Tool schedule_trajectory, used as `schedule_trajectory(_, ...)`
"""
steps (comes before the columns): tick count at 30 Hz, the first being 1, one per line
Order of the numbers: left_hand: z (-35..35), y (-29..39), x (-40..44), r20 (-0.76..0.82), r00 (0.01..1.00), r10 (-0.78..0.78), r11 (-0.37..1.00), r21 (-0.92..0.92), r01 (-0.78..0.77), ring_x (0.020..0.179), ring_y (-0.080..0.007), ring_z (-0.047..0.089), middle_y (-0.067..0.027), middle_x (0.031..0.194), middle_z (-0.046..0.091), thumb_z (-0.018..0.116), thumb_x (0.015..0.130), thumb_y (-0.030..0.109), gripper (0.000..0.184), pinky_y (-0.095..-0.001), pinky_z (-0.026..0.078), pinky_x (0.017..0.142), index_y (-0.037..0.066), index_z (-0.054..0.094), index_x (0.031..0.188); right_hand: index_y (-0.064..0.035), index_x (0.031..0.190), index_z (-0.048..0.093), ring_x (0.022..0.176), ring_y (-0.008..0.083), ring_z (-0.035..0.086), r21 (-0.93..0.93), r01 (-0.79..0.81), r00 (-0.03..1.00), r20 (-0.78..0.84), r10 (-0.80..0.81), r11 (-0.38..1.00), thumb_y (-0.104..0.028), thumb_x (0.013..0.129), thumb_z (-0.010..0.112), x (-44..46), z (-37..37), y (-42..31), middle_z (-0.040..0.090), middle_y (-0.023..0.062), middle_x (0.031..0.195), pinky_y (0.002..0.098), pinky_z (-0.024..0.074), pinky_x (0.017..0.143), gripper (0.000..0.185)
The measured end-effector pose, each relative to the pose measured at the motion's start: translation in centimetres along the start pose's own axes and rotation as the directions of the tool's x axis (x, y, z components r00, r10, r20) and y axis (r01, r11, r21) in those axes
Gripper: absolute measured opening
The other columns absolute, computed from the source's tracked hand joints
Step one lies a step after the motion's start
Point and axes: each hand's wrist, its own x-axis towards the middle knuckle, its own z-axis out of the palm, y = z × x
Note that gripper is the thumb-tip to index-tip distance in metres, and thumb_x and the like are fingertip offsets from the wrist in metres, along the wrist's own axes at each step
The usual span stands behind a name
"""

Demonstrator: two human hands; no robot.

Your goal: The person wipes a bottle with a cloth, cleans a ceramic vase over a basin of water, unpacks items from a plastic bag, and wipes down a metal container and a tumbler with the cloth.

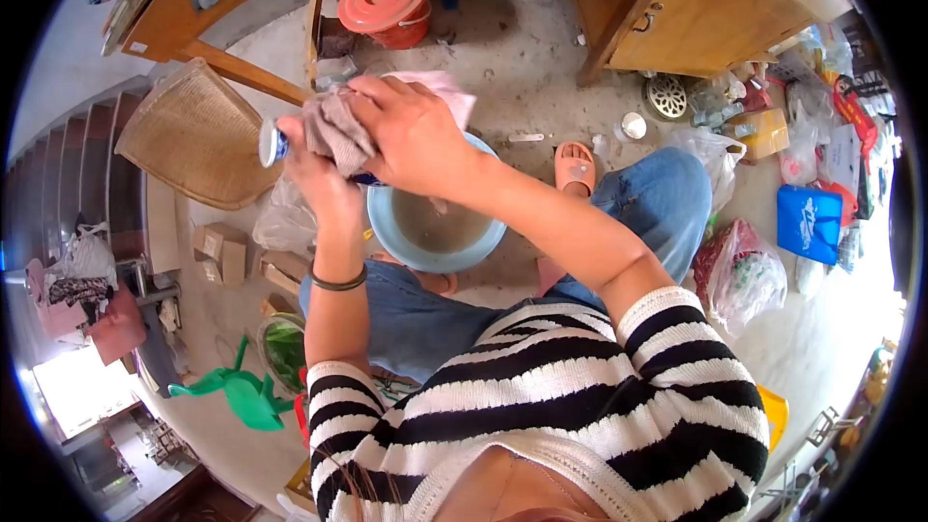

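A blue-and-white porcelain piece [274, 142] is held up at the left of centre, mostly covered by hands and cloth. My left hand [324, 179] grips it from below, near its pale round end. My right hand [406, 126] presses a greyish-pink cloth [337, 130] against it, fingers bent over the fabric. A lighter pink part of cloth [440, 94] hangs behind my right hand. Below my hands, a light blue basin [387, 238] with cloudy water stands on the floor between my legs.
A red lidded bucket [387, 2] stands ahead. Wooden cabinets are at the upper left and upper right [710, 14]. A woven backrest [188, 140] is at left, a green stool [246, 394] at lower left. Plastic bags [742, 275] and a blue bag [809, 223] lie at right.
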Motion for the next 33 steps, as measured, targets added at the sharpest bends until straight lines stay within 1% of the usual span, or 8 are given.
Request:
schedule_trajectory(3,-0.5,1.1,1.0,0.150,0.968,0.203,0.979,-0.015,-0.203,0.097,-0.0274,0.058,-0.0108,0.093,0.060,0.046,0.095,0.061,0.056,-0.0425,0.046,0.093,0.006,0.055,0.086,-0.0026,0.112,0.064,0.091,0.0248,0.067,0.321,-0.445,0.895,0.167,0.413,0.836,-0.028,0.082,0.067,0.2,0.5,3.0,0.068,0.0149,0.105,0.0348,0.0526,0.080,0.039)
schedule_trajectory(6,-1.0,2.0,0.9,0.305,0.936,0.177,0.968,-0.223,-0.111,0.099,-0.0301,0.058,-0.0090,0.088,0.058,0.047,0.092,0.065,0.057,-0.0471,0.046,0.096,0.009,0.053,0.082,0.0002,0.113,0.066,0.087,0.0153,0.067,0.579,-0.796,0.540,0.543,0.643,0.180,-0.037,0.098,0.051,-1.3,2.3,6.6,0.072,0.0090,0.100,0.0302,0.0533,0.079,0.043)
schedule_trajectory(10,-0.7,2.0,1.0,0.207,0.978,0.029,0.934,-0.354,0.047,0.100,-0.0314,0.058,-0.0085,0.086,0.058,0.048,0.090,0.067,0.058,-0.0474,0.046,0.097,0.010,0.054,0.082,-0.0002,0.115,0.062,0.088,0.0166,0.068,0.819,-0.284,0.563,0.564,0.604,-0.500,-0.033,0.101,0.045,-4.1,4.1,3.6,0.070,0.0075,0.100,0.0309,0.0549,0.080,0.040)
schedule_trajectory(13,-1.1,0.8,1.9,0.229,0.973,0.038,0.953,-0.301,0.034,0.101,-0.0319,0.058,-0.0088,0.087,0.058,0.046,0.090,0.069,0.060,-0.0476,0.046,0.096,0.010,0.054,0.084,-0.0061,0.120,0.058,0.096,0.0184,0.066,0.776,-0.107,0.535,0.571,0.622,-0.621,-0.038,0.104,0.038,-4.6,4.0,1.6,0.067,0.0062,0.113,0.0344,0.0546,0.086,0.041)
schedule_trajectory(21,-1.1,1.1,1.6,0.143,0.988,0.060,0.965,-0.261,-0.021,0.102,-0.0306,0.059,-0.0109,0.092,0.060,0.041,0.092,0.069,0.063,-0.0476,0.046,0.097,0.008,0.055,0.088,-0.0065,0.121,0.057,0.096,0.0155,0.064,0.740,-0.368,0.485,0.669,0.563,-0.563,-0.032,0.104,0.039,-7.2,4.4,1.2,0.066,0.0023,0.108,0.0308,0.0526,0.085,0.035)
schedule_trajectory(25,-1.7,3.0,2.7,-0.071,0.984,-0.163,0.940,-0.314,0.133,0.104,-0.0287,0.060,-0.0121,0.098,0.062,0.045,0.090,0.070,0.067,-0.0471,0.047,0.098,0.004,0.055,0.095,0.0025,0.112,0.060,0.092,0.0259,0.067,0.621,-0.725,0.664,0.516,0.541,0.298,-0.023,0.088,0.055,-8.0,2.2,1.3,0.067,0.0102,0.105,0.0369,0.0527,0.081,0.035)
schedule_trajectory(28,-4.2,2.4,4.1,-0.061,0.988,-0.141,0.956,-0.266,0.120,0.110,-0.0294,0.059,-0.0145,0.111,0.063,0.047,0.088,0.072,0.073,-0.0468,0.048,0.099,0.003,0.054,0.106,0.0006,0.117,0.059,0.094,0.0386,0.065,0.164,-0.386,0.853,0.437,0.284,0.908,-0.022,0.080,0.061,-8.1,0.7,2.4,0.066,0.0211,0.107,0.0412,0.0517,0.083,0.043)
schedule_trajectory(33,-4.7,2.6,3.7,0.008,0.985,-0.175,0.919,-0.358,0.166,0.107,-0.0290,0.061,-0.0133,0.106,0.066,0.049,0.087,0.071,0.069,-0.0467,0.048,0.099,0.004,0.057,0.101,-0.0025,0.127,0.053,0.099,0.0411,0.062,0.348,-0.530,0.846,0.146,0.513,0.773,-0.012,0.079,0.060,-6.4,-2.9,3.1,0.063,0.0232,0.112,0.0427,0.0496,0.088,0.050)
